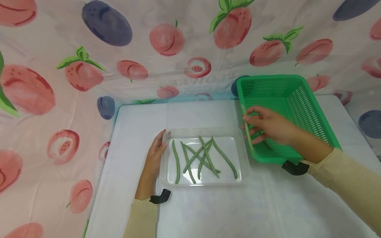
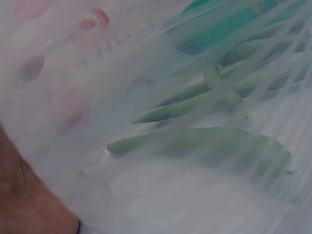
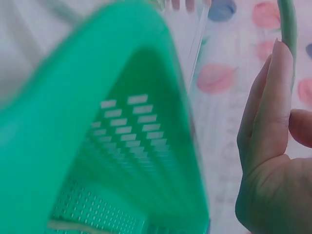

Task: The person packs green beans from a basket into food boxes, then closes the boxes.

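Observation:
A clear plastic box [image 1: 244, 162] stands on the white table with several green beans [image 1: 225, 157] lying loosely crossed in it. My left hand [image 1: 154, 152] holds the box by its far left side, thumb at the rim. In the left wrist view the box's wall blurs the beans. My right hand [image 1: 268, 124] pinches one green bean [image 1: 248, 132] between thumb and fingers, at the left rim of a green basket [image 1: 274, 160]. The upper end of that held bean [image 3: 288, 24] rises above the fingertips in the right wrist view.
The basket stands right of the box, its perforated wall [image 3: 131, 126] close to the right wrist. A bean [image 3: 78, 226] lies on its floor. A fruit-print sheet [image 1: 143, 86] hangs behind and left of the table [image 1: 208, 211].

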